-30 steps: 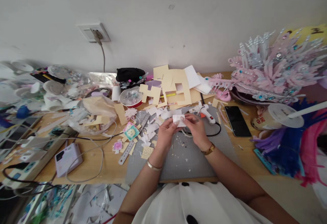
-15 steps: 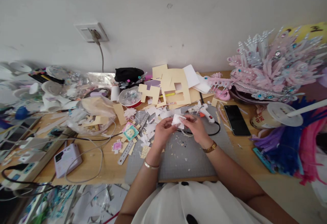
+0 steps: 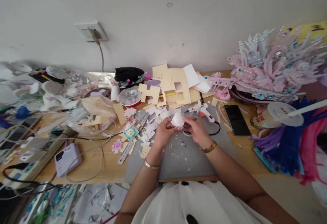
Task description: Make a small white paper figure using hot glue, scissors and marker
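Turned since the earlier frame, the white piece [image 3: 177, 118] now shows a rounder, puckered outline, its broad face up, with no clear long axis. You hold it above the far half of the grey mat [image 3: 190, 164], pinched between the fingertips of your left hand [image 3: 164, 132] and right hand [image 3: 196, 130]. Your room to move lies over the mat's crumb-flecked near half; paper scraps [image 3: 151, 127] crowd its far left, a glue gun [image 3: 207, 112] its far right.

wall [image 3: 163, 30]: pale grey, scuffed | socket [image 3: 83, 30]: white, plugged in | table [image 3: 109, 162]: light wood
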The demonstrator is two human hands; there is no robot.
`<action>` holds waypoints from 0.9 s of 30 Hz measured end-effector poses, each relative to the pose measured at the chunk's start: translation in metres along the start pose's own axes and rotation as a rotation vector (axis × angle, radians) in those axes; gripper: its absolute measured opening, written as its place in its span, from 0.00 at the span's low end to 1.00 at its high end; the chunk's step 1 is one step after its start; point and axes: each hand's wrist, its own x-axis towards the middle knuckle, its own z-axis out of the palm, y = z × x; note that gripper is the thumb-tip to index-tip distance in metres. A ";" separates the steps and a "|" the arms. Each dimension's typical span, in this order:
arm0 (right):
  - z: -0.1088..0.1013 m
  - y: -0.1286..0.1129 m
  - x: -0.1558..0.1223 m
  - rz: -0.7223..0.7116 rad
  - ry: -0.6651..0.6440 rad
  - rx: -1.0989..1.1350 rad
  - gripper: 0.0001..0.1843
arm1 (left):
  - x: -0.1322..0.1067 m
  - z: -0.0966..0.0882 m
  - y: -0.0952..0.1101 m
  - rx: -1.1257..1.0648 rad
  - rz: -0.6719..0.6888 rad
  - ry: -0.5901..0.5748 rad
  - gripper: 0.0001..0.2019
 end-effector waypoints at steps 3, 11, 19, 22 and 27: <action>-0.002 -0.001 0.001 0.044 -0.031 0.023 0.20 | 0.000 -0.002 0.003 0.010 -0.016 -0.027 0.24; 0.001 0.003 0.000 -0.035 0.001 0.008 0.19 | 0.001 -0.003 0.003 -0.006 0.011 0.111 0.24; 0.000 0.003 -0.002 -0.024 -0.042 -0.022 0.18 | 0.003 -0.010 -0.001 0.173 0.174 0.154 0.24; -0.001 0.003 -0.002 0.024 -0.066 0.006 0.20 | 0.002 -0.011 -0.003 0.163 0.226 0.100 0.24; 0.000 0.004 -0.003 0.105 -0.146 0.048 0.23 | 0.002 -0.006 -0.005 -0.039 0.164 0.034 0.21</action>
